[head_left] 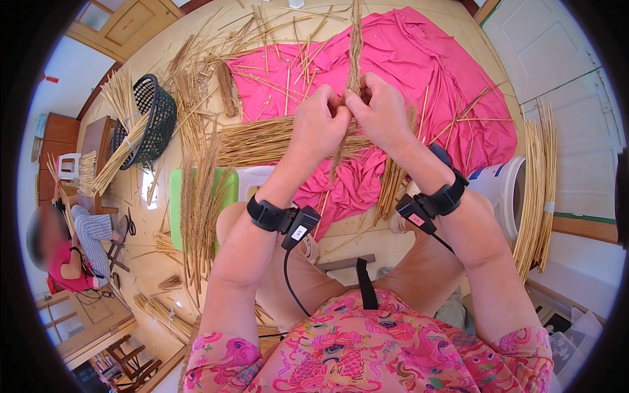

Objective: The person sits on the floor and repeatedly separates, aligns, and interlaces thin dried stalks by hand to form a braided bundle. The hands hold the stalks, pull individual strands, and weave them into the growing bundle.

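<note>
A long plaited straw strand (356, 49) runs up from my hands to the far edge of the view. My left hand (320, 121) is closed, thumb and fingers pinching at the strand's near end. Beside it, almost touching, my right hand (380, 110) grips the same strand with its thumb on top. Below the hands a loose brown tail of straw (337, 164) hangs down. My fingers hide the exact spot where the strand is held. Under my hands lie a pink cloth (406, 56) and a thick bundle of straw stalks (255, 141).
Stalks with feathery heads (200, 209) lie over a green stool (175, 203) at my left. Further left are a dark basket (160, 118) holding straw and a seated person (69, 255). At my right, a white bucket (495, 193) stands beside upright straw bundles (536, 196).
</note>
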A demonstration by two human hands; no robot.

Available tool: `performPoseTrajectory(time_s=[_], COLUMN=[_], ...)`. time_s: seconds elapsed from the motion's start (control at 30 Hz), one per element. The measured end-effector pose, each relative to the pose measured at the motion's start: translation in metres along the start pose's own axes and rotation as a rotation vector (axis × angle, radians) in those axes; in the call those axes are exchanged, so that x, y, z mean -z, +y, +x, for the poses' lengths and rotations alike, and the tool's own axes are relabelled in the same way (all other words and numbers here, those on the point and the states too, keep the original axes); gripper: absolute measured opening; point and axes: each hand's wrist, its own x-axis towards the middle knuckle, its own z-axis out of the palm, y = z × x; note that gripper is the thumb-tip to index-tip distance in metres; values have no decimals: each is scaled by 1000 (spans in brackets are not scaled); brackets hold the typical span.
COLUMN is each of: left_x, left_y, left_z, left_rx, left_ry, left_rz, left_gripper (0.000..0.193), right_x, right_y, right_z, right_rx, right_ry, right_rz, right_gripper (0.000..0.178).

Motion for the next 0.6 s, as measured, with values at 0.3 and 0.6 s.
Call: performPoseTrajectory(time_s=[0.3,0.6], left_x=[14,24], left_y=[-26,-30], left_z=[-4,6], left_rx=[79,152], left_ry=[-217,-242], left_rz=[115,2], left_gripper=[17,19], right_x=[62,65], right_y=[10,14], right_z=[35,27], right_rx=[-162,-221], right_ry=[8,-87], right_rz=[566,693], right_gripper=[16,16])
